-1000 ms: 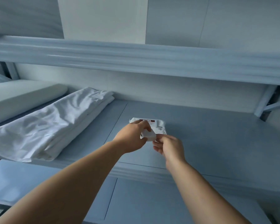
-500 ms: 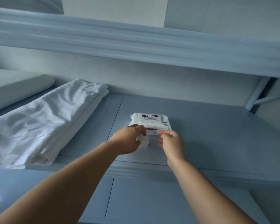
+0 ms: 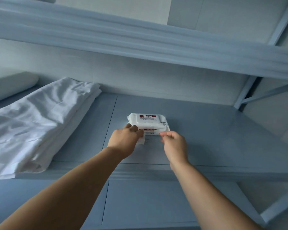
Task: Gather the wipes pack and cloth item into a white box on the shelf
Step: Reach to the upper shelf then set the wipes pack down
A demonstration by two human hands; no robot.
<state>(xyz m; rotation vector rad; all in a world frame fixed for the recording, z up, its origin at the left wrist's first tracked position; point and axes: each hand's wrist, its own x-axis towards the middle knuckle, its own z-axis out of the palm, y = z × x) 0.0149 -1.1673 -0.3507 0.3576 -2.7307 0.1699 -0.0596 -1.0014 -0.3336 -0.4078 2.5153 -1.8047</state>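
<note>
Down came the wipes pack (image 3: 148, 123) to lie flat on the shelf (image 3: 214, 130), the left hand (image 3: 123, 141) curled round a small white piece (image 3: 142, 141) at its near edge, the right hand (image 3: 173, 145) curled at its corner, gripping or not I could not tell, with boxing yet to start.

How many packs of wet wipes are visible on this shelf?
1. The wipes pack lies flat on the middle of the blue shelf, to the right of the folded white cloth. More may be hidden behind that cloth.
</note>
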